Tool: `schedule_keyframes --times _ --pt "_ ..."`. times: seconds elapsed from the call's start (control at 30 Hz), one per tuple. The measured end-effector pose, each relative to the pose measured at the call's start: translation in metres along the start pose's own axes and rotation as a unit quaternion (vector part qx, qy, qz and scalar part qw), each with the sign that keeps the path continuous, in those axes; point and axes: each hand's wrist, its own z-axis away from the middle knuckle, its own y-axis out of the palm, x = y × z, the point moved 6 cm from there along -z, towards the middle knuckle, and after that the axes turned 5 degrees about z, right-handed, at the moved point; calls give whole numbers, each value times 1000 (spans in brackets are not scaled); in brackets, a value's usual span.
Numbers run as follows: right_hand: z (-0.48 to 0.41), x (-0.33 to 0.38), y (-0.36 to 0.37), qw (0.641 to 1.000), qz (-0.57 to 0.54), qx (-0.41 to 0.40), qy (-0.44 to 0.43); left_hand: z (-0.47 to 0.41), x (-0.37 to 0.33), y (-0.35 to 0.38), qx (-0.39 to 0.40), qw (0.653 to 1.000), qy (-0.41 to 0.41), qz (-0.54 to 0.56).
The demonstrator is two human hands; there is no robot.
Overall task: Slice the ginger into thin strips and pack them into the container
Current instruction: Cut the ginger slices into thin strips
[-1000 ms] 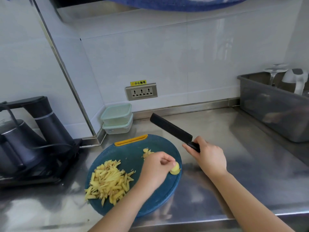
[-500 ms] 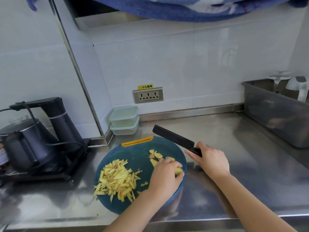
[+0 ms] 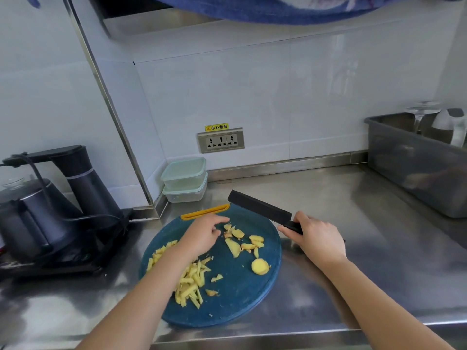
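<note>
A round blue cutting board (image 3: 235,301) with a yellow handle lies on the steel counter. A pile of yellow ginger strips (image 3: 189,281) sits on its left half, partly under my left forearm. Flat ginger slices (image 3: 242,242) lie near the board's middle, and a round ginger stub (image 3: 260,266) lies alone to the right. My left hand (image 3: 204,233) hovers over the board's far part, fingers loosely extended toward the slices, holding nothing. My right hand (image 3: 316,238) grips the handle of a black cleaver (image 3: 257,205), its blade raised over the board's far right edge.
Two stacked clear containers with pale green lids (image 3: 185,180) stand against the wall behind the board. A black kettle and its base (image 3: 50,208) occupy the left. A grey bin (image 3: 419,162) holding a glass and jug sits at the right. A wall socket (image 3: 221,140) is above.
My left hand has let go of the ginger stub, which now lies on the board's right side, and has moved left and away toward the slices. The knife hand has barely moved.
</note>
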Motion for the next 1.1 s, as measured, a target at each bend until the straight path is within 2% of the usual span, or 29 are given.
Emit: schedule_keyframes --times 0.1,0.23,0.33,0.43,0.53,0.73,0.9,1.1 --pt "-2 -1 3 1000 9 11 -3 -8 -1 3 32 998 47 -34" --pt "-2 -1 4 1000 13 14 -11 -9 -3 1 21 996 68 -62" --pt "-3 0 4 1000 14 16 -14 -4 -5 -7 -50 997 52 -28" --pt "-3 -1 4 1000 13 22 -13 8 -8 -22 -130 986 -23 104" --pt "-3 0 5 999 14 27 -17 27 -23 -16 -73 966 -76 235" --pt "-1 2 2 999 7 37 -17 64 -57 24 59 929 -127 343" --pt "-1 3 1 999 7 44 -14 65 -56 39 51 925 -153 344" --pt "-1 2 2 999 5 34 -18 62 -55 42 35 940 -149 305"
